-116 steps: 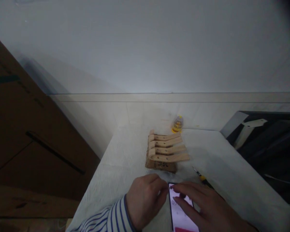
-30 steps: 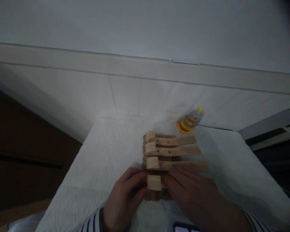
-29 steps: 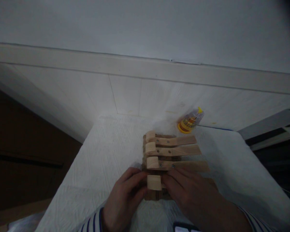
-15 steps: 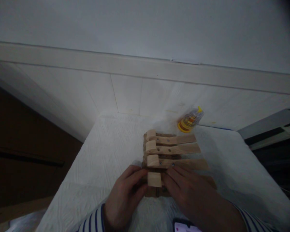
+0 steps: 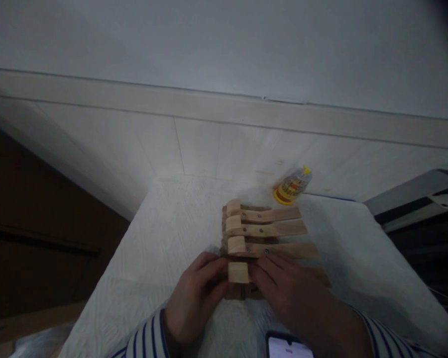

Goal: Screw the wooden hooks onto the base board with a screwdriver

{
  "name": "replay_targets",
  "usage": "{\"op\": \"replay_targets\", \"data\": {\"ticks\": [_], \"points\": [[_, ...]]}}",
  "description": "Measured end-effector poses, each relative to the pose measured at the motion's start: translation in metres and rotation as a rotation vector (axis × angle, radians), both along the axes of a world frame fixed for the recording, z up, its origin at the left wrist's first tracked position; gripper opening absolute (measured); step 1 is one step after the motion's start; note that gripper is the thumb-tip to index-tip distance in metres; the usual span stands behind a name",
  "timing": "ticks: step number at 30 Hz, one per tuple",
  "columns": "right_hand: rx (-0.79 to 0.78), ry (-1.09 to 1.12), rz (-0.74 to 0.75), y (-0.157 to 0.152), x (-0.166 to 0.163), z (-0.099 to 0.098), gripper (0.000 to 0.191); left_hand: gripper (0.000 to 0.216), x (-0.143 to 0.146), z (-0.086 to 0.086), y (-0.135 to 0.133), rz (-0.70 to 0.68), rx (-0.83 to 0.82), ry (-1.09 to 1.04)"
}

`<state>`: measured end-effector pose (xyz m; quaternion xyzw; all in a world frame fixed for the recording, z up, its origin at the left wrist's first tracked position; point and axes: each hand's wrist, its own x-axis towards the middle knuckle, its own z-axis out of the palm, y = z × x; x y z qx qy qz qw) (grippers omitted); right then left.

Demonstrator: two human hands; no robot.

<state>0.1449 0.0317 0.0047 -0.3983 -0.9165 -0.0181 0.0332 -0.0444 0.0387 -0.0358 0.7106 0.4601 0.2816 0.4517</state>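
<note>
"Left hand and right hand have moved from the black-edged lit phone to the nearest pale, curved wooden piece."

"Gripping?"

"Left pinches its curled end; right's grip I can't tell."

"And around?"

"White textured worktop beneath, pale panelled wall behind, dark brown box leftward, yellow-based clear container near the wall."

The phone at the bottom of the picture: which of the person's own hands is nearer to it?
Right. The right hand is close by, just beyond the phone; the left hand is farther off, to the phone's left.
</note>
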Motion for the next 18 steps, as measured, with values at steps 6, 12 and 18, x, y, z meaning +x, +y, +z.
{"op": "replay_targets", "data": {"ticks": [6, 12, 18], "points": [[-0.112, 0.082, -0.047, 0.0020, 0.0038, -0.0015, 0.016, 0.030, 0.0010, 0.0005, 0.0006, 0.012, 0.000, -0.003], [-0.059, 0.142, -0.059, 0.0035, 0.0015, 0.0032, 0.012, 0.031, -0.0005, -0.0013, -0.0008, 0.002, 0.001, -0.007], [-0.084, 0.156, -0.042, 0.0024, 0.0024, 0.0019, 0.014, 0.034, 0.0010, -0.0015, -0.0003, 0.013, -0.004, -0.007]]}}
